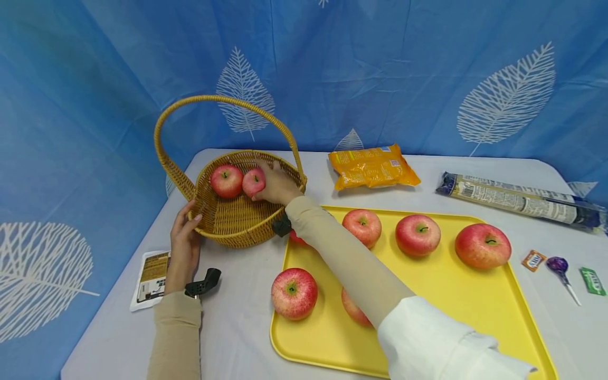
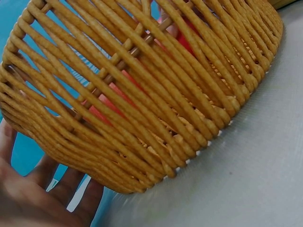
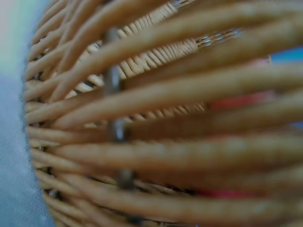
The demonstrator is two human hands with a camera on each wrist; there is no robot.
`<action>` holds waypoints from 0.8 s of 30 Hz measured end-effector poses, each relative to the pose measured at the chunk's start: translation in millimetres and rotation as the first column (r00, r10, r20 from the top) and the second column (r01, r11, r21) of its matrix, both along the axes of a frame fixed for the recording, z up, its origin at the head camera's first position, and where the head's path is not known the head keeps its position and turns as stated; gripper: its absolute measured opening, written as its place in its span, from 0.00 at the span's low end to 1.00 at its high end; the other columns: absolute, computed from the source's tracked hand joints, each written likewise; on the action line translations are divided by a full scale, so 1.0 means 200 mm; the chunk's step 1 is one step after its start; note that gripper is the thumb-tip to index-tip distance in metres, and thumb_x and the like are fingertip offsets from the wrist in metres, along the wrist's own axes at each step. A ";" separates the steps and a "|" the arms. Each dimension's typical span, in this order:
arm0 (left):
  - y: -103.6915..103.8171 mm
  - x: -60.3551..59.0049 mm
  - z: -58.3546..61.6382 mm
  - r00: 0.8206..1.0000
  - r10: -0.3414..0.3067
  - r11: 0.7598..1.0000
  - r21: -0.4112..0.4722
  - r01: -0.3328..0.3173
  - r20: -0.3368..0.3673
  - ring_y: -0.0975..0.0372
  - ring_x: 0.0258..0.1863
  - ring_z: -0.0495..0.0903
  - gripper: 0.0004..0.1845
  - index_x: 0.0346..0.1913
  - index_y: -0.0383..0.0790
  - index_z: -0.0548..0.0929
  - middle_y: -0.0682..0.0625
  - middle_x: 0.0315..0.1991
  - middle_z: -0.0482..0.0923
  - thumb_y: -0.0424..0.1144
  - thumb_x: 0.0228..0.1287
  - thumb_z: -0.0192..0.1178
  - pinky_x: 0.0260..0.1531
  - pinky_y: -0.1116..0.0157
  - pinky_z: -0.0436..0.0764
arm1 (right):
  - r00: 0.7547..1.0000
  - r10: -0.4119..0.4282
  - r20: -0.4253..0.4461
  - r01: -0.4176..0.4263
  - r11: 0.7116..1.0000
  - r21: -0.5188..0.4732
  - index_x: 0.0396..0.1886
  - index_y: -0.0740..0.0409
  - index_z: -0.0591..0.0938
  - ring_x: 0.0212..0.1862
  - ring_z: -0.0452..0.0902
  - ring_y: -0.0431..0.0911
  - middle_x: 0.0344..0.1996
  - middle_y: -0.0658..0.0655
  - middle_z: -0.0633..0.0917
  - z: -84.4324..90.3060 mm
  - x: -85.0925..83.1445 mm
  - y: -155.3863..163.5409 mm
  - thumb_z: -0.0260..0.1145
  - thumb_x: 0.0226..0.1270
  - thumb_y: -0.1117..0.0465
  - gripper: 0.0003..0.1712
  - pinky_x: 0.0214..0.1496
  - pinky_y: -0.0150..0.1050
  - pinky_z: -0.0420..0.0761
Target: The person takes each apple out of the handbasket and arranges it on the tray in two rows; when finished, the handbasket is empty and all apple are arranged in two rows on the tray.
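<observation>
Head view shows a wicker basket [image 1: 237,224] standing on a grey table [image 1: 237,327], at about 10 o'clock from a yellow tray [image 1: 475,316]. Inside the basket lie two apples side by side and touching. The right hand [image 1: 277,184] reaches over the basket rim and curls its fingers around the right apple [image 1: 253,182], which rests on the basket floor near the far wall; the left apple [image 1: 226,180] lies free just beside it. The left hand [image 1: 182,243] is at 9 o'clock of the basket, with straight fingers touching the outside of the rim, so this hand is not closed on anything. The two hands are well apart, one on each side of the basket. On the tray several more apples sit, one [image 1: 294,293] at the near left corner and three in a row at the far side. Beyond the tray, at 12 o'clock, lies an orange snack bag [image 1: 372,166]. Left wrist view shows the woven basket wall [image 2: 156,94] close, with red shapes behind the strands and the fingers [image 2: 28,189] beside it.
</observation>
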State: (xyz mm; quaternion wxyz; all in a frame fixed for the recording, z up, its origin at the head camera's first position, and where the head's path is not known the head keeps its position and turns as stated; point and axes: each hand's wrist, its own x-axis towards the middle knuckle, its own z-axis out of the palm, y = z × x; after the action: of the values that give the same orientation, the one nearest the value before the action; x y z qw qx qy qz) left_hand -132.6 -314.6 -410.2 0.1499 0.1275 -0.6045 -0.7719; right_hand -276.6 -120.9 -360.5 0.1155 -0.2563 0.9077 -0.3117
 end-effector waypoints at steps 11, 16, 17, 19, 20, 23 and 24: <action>0.00 0.00 0.00 1.000 -0.005 1.000 -0.002 0.005 0.014 0.64 0.69 0.47 0.25 0.65 0.49 0.64 0.57 0.70 0.46 0.37 0.64 0.49 0.70 0.56 0.39 | 0.997 0.079 -0.011 -0.078 0.996 0.052 0.70 0.36 0.50 0.65 0.57 0.60 0.67 0.64 0.54 0.01 0.03 0.01 0.69 0.50 0.48 0.51 0.60 0.52 0.68; 0.00 0.00 0.00 1.000 -0.004 1.000 -0.008 0.004 0.014 0.64 0.69 0.46 0.24 0.64 0.50 0.64 0.57 0.71 0.46 0.38 0.64 0.49 0.70 0.56 0.38 | 0.990 0.136 -0.036 -0.132 0.986 0.102 0.69 0.33 0.51 0.68 0.50 0.62 0.69 0.61 0.52 0.01 0.03 0.01 0.66 0.53 0.46 0.47 0.62 0.55 0.65; 0.00 0.00 0.00 1.000 -0.004 1.000 -0.011 0.004 0.015 0.64 0.70 0.46 0.24 0.64 0.50 0.64 0.57 0.71 0.46 0.38 0.64 0.49 0.70 0.56 0.38 | 0.988 0.147 -0.043 -0.141 0.983 0.114 0.69 0.33 0.52 0.68 0.49 0.62 0.69 0.61 0.53 0.01 0.03 0.01 0.65 0.54 0.46 0.46 0.62 0.55 0.64; 0.00 0.01 0.00 1.000 -0.005 1.000 -0.014 0.005 0.015 0.64 0.70 0.45 0.25 0.64 0.50 0.64 0.57 0.71 0.46 0.38 0.64 0.49 0.70 0.56 0.38 | 0.985 0.164 -0.050 -0.156 0.979 0.135 0.69 0.32 0.52 0.68 0.49 0.63 0.69 0.61 0.54 0.01 0.03 0.01 0.64 0.55 0.46 0.44 0.62 0.55 0.65; 0.00 0.01 0.01 1.000 -0.007 1.000 -0.015 0.007 0.015 0.63 0.70 0.45 0.25 0.64 0.50 0.64 0.57 0.71 0.45 0.39 0.64 0.49 0.70 0.56 0.38 | 0.984 0.170 -0.052 -0.161 0.977 0.141 0.69 0.32 0.53 0.68 0.50 0.63 0.69 0.61 0.54 0.01 0.03 0.01 0.63 0.56 0.46 0.43 0.62 0.55 0.65; 0.00 0.01 0.01 1.000 -0.012 1.000 -0.016 0.012 0.014 0.63 0.70 0.46 0.25 0.65 0.50 0.64 0.57 0.71 0.45 0.39 0.64 0.49 0.70 0.56 0.38 | 0.982 0.182 -0.055 -0.170 0.970 0.172 0.68 0.30 0.53 0.66 0.52 0.62 0.67 0.61 0.57 0.01 0.03 0.01 0.62 0.57 0.45 0.41 0.61 0.54 0.66; 0.00 0.01 0.01 1.000 -0.012 1.000 -0.018 0.012 0.016 0.63 0.70 0.46 0.25 0.65 0.50 0.64 0.57 0.71 0.46 0.39 0.64 0.49 0.70 0.56 0.38 | 0.981 0.184 -0.056 -0.171 0.969 0.179 0.68 0.30 0.54 0.65 0.53 0.61 0.67 0.61 0.58 0.01 0.03 0.00 0.61 0.57 0.45 0.40 0.61 0.53 0.67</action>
State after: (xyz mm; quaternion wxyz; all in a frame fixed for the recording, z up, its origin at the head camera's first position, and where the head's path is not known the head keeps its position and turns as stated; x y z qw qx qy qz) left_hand -130.8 -315.5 -408.2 0.1417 0.1285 -0.6133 -0.7663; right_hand -270.4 -120.1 -357.6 0.1318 -0.3367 0.9083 -0.2102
